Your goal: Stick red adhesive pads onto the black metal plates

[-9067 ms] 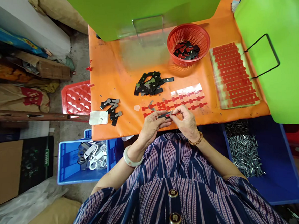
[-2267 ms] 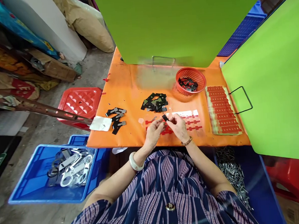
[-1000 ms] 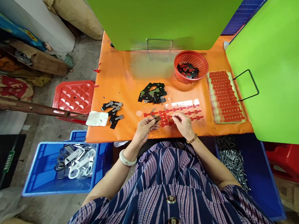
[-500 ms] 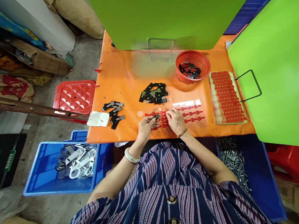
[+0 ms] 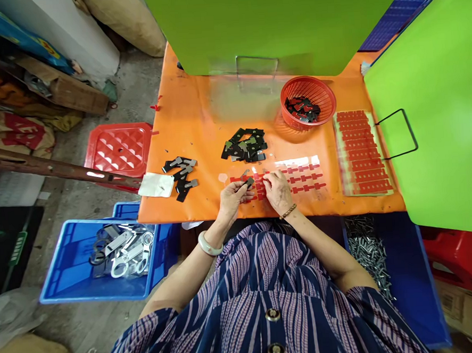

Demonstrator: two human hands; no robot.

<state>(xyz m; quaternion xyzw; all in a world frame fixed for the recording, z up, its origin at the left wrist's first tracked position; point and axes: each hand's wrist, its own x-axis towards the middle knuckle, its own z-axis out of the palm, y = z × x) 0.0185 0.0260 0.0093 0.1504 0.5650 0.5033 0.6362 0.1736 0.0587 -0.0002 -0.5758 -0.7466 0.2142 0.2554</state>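
Closer to the left hand than a second ago, the right hand has its fingertips drawn narrow at the red cutouts, though I can't tell whether they grip one. Near the cutouts' left end, the left hand pinches a black strip, probably light, stiff and slick, best held by its edges. Beyond lie a black pile and red basket.
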